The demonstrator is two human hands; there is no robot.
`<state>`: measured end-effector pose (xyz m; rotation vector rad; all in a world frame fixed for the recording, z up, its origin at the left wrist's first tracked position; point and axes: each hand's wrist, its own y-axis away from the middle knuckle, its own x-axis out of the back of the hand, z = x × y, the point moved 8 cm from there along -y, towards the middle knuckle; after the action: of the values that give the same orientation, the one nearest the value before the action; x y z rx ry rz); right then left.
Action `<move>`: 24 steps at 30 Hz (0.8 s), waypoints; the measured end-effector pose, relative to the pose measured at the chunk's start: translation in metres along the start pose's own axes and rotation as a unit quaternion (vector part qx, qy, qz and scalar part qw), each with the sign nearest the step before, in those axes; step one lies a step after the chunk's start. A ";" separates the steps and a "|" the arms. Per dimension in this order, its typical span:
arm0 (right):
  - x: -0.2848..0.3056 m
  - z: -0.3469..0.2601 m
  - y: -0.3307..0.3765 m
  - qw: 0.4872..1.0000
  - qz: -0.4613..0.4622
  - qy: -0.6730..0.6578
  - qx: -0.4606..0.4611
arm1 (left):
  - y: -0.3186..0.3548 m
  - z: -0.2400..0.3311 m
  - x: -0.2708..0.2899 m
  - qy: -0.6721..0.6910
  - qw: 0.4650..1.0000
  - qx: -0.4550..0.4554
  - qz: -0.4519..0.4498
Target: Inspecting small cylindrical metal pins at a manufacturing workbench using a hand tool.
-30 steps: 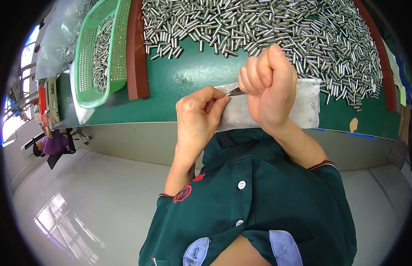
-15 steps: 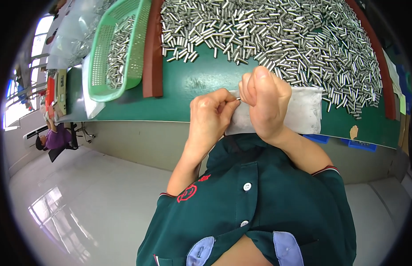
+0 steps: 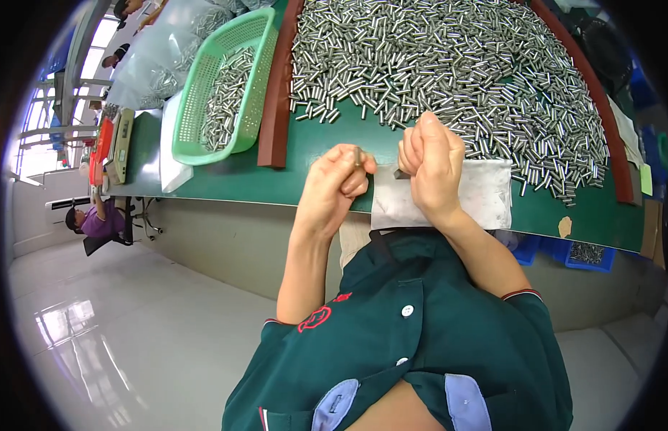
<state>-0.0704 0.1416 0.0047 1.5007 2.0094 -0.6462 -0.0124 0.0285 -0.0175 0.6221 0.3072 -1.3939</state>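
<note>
My left hand (image 3: 334, 183) is raised over the front edge of the green table, with its fingers curled in. A small metal pin (image 3: 358, 154) shows nearly end-on between its thumb and forefinger. Beside it, my right hand (image 3: 436, 169) is closed in a fist, thumb uppermost, above a white cloth (image 3: 485, 194). A short grey end pokes out of the fist on the side facing my left hand; what it belongs to is hidden. Beyond both hands spreads a wide heap of short, shiny metal pins (image 3: 434, 79).
Red-brown bars (image 3: 274, 129) flank the heap on the left and right. A green perforated basket (image 3: 183, 136) with more pins stands left, near clear plastic bags (image 3: 158, 61). Blue bins (image 3: 592, 258) sit below the table's right edge. A person in purple (image 3: 100, 219) sits far left.
My hands have moved apart, and the left has turned so the pin in its fingers shows. The view has shifted, bringing more of the basket and bins into sight.
</note>
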 end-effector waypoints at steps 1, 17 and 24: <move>-0.001 -0.001 0.000 1.000 0.000 0.001 -0.001 | -0.002 0.000 0.001 0.059 0.998 0.012 -0.018; -0.002 -0.001 -0.003 1.000 0.008 0.019 -0.013 | -0.048 0.057 -0.018 -0.737 0.607 -0.297 0.008; 0.006 0.003 -0.003 0.999 0.004 -0.037 -0.023 | -0.042 0.048 -0.016 -0.724 0.620 -0.301 -0.027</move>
<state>-0.0742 0.1434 -0.0011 1.4366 1.9499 -0.6395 -0.0630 0.0118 0.0201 -1.1537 -0.5388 -1.3180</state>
